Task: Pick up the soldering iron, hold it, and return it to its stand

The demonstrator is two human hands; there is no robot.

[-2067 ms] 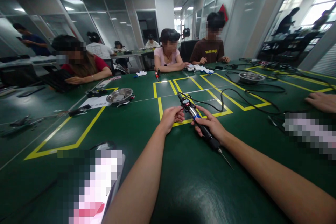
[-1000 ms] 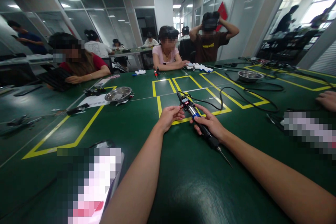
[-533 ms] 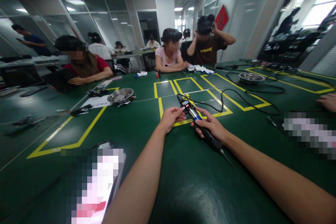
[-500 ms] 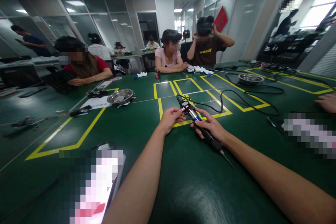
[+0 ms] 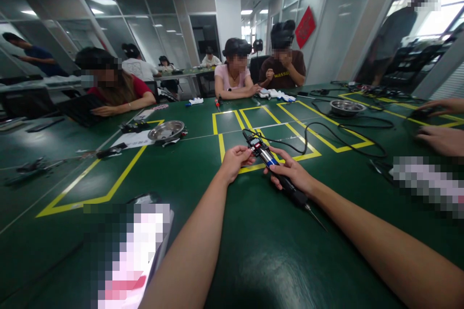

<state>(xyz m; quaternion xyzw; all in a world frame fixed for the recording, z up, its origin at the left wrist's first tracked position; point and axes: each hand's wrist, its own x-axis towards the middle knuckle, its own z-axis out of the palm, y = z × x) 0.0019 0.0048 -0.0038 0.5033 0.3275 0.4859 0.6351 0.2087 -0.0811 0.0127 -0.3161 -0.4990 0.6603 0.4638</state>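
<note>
A corded electric screwdriver (image 5: 268, 158), silver and black with a blue band, is held slantwise above the green table (image 5: 253, 251). Its long thin bit (image 5: 317, 217) points down to the lower right, toward me. My right hand (image 5: 292, 174) is wrapped around the body near the blue band. Thumb and fingers of my left hand (image 5: 237, 160) are pinched at the tool's upper, cord end; the exact part between the fingertips is hidden. A black cord (image 5: 306, 140) runs from that end across the table to the right.
Yellow tape outlines (image 5: 266, 166) mark the tabletop. Metal bowls stand left (image 5: 166, 131) and right (image 5: 347, 107). Blurred-out phone-like objects lie at lower left (image 5: 136, 256) and right (image 5: 427, 186). A co-worker's hands (image 5: 440, 140) reach in at the right edge. Several people sit around.
My hands and the screwdriver stay nearly still. At the right edge, a co-worker's hands have come further in. The person in brown across the table has lowered their arms.
</note>
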